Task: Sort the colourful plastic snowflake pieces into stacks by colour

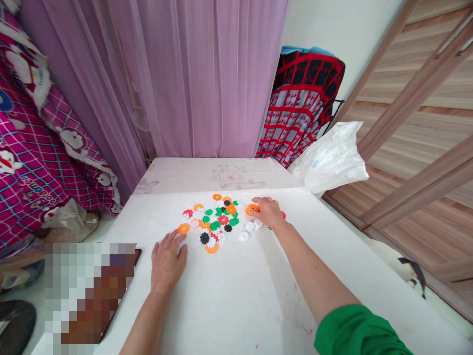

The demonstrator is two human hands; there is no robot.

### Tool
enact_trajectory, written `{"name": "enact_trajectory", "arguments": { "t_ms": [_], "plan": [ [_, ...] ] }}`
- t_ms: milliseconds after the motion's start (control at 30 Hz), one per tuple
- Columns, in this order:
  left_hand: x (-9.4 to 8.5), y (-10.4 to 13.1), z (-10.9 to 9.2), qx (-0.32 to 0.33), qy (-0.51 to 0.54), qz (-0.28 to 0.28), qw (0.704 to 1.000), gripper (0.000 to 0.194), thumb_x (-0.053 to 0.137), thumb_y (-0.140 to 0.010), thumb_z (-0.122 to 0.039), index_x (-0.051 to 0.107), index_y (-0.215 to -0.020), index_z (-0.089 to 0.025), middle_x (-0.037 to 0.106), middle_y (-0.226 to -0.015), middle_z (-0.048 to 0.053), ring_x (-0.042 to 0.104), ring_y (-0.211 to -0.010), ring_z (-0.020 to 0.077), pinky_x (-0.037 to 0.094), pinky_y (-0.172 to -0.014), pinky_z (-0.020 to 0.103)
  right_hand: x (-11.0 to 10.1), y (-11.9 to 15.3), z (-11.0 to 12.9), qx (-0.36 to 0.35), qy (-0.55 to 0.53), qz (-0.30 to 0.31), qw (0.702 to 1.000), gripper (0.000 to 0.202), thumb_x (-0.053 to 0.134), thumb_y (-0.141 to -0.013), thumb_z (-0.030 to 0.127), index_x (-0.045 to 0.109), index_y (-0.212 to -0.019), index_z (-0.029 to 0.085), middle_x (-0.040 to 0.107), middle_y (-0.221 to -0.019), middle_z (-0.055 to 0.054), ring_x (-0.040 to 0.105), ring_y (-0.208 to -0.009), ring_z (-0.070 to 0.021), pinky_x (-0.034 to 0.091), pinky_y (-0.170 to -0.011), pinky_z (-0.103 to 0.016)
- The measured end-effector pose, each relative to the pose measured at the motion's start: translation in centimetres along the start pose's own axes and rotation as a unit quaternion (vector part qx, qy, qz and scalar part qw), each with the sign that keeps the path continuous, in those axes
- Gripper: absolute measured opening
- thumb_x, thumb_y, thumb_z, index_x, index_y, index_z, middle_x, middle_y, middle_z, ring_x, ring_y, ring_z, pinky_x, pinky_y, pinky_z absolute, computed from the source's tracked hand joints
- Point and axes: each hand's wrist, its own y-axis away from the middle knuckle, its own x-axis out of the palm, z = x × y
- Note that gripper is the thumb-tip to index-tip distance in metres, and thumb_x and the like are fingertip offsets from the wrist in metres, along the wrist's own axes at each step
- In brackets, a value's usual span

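Note:
A loose spread of plastic snowflake building discs (222, 220) in orange, green, red, black and white lies on the white tabletop. My left hand (168, 259) rests palm down to the left of the spread, fingers apart and holding nothing, its tips close to an orange disc (184, 228). On the other side, my right hand (269, 212) has thumb and forefinger closed about orange discs (252, 210). Several white discs (249, 227) lie just below it. Red and dark discs (283, 215) are partly hidden behind that hand and wrist.
A white plastic bag (330, 158) stands at the table's far right edge. A dark-edged flat object (137, 256), mostly pixelated, lies at the left edge. Purple curtains (210, 79) hang behind the table, and a wooden wardrobe (417, 123) stands to the right.

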Motion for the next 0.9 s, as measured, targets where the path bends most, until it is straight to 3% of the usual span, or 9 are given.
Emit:
{"name": "enact_trajectory", "arguments": {
  "t_ms": [100,200,333,467,600,700,900],
  "plan": [
    [-0.2,0.1,-0.3,-0.001,0.000,0.002,1.000,0.039,0.040,-0.091,-0.028,0.064,-0.122,-0.024,0.054,-0.142,0.007,0.044,-0.134,0.0275,0.028,-0.113,0.053,-0.3,1.3,1.2,-0.003,-0.030,-0.036,0.999,0.026,0.055,-0.086,0.028,0.067,-0.109,0.024,0.070,-0.107,-0.007,0.055,-0.107,-0.0241,0.038,-0.090,-0.036],
    [-0.6,0.2,-0.7,-0.004,-0.001,0.010,1.000,0.039,0.040,-0.091,-0.028,0.064,-0.121,-0.024,0.054,-0.142,0.006,0.044,-0.134,0.0275,0.028,-0.113,0.053,-0.1,3.9,4.1,-0.032,-0.097,-0.049,0.994,0.020,0.051,-0.089,0.024,0.069,-0.098,0.025,0.071,-0.104,-0.003,0.060,-0.096,-0.0191,0.041,-0.087,-0.030],
    [-0.8,0.3,-0.8,-0.004,0.003,0.004,1.000,0.039,0.040,-0.091,-0.027,0.064,-0.120,-0.023,0.055,-0.141,0.008,0.045,-0.134,0.0276,0.028,-0.113,0.052,1.1,8.0,9.4,-0.068,-0.142,0.014,0.987,0.013,0.056,-0.087,0.029,0.068,-0.088,0.027,0.072,-0.093,0.001,0.062,-0.089,-0.0160,0.042,-0.078,-0.026],
    [-0.5,0.3,-0.7,-0.002,0.014,-0.008,1.000,0.037,0.042,-0.090,-0.026,0.064,-0.120,-0.026,0.055,-0.140,0.008,0.045,-0.133,0.0261,0.027,-0.113,0.051,2.6,10.5,13.0,-0.029,-0.120,0.027,0.992,0.019,0.060,-0.084,0.041,0.066,-0.090,0.025,0.071,-0.090,-0.002,0.062,-0.089,-0.0193,0.044,-0.077,-0.029],
    [-0.5,0.3,-0.8,-0.001,0.016,-0.005,1.000,0.038,0.042,-0.089,-0.025,0.064,-0.121,-0.025,0.056,-0.140,0.008,0.045,-0.133,0.0264,0.028,-0.113,0.052,3.4,10.6,14.8,-0.012,-0.093,0.011,0.995,0.035,0.066,-0.077,0.045,0.063,-0.102,0.021,0.068,-0.100,-0.008,0.060,-0.099,-0.0249,0.045,-0.081,-0.033],
    [-0.6,0.3,-0.9,-0.003,0.016,0.000,1.000,0.039,0.041,-0.090,-0.026,0.064,-0.121,-0.024,0.055,-0.141,0.008,0.044,-0.134,0.0274,0.027,-0.113,0.053,3.5,10.1,15.6,0.002,-0.089,0.022,0.996,0.032,0.063,-0.078,0.038,0.061,-0.105,0.020,0.068,-0.101,-0.009,0.061,-0.100,-0.0256,0.046,-0.081,-0.034],
    [-0.5,0.3,-0.9,-0.007,0.021,-0.003,1.000,0.039,0.043,-0.089,-0.025,0.063,-0.122,-0.026,0.054,-0.141,0.007,0.044,-0.134,0.0263,0.026,-0.114,0.052,1.5,8.3,16.2,0.023,-0.070,0.088,0.993,0.035,0.063,-0.076,0.030,0.057,-0.108,0.019,0.069,-0.102,-0.011,0.065,-0.095,-0.0253,0.045,-0.076,-0.033]
  ]
}}
